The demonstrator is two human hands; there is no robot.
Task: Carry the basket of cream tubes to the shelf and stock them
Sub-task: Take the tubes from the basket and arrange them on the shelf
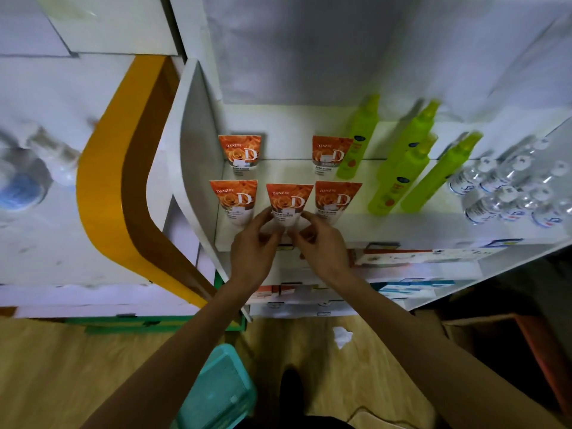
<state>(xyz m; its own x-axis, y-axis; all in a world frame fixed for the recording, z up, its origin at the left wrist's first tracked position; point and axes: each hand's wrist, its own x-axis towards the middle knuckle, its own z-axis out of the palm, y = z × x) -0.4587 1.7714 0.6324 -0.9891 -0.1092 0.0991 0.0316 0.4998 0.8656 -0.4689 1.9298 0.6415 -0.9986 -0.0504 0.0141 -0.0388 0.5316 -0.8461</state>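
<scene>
Stocking step: left hand [253, 243] and right hand [322, 246] pinch the front-middle cream tube [289, 202] upright on the shelf [402, 226]; next, release without toppling neighbours.

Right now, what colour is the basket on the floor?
Translucent teal-green basket, seen best in the head view.

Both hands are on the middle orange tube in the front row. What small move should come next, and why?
Probably let go: the orange-and-white cream tube stands cap-down on the white shelf, level with its neighbours, and the left hand and right hand only steady its lower end.
</scene>
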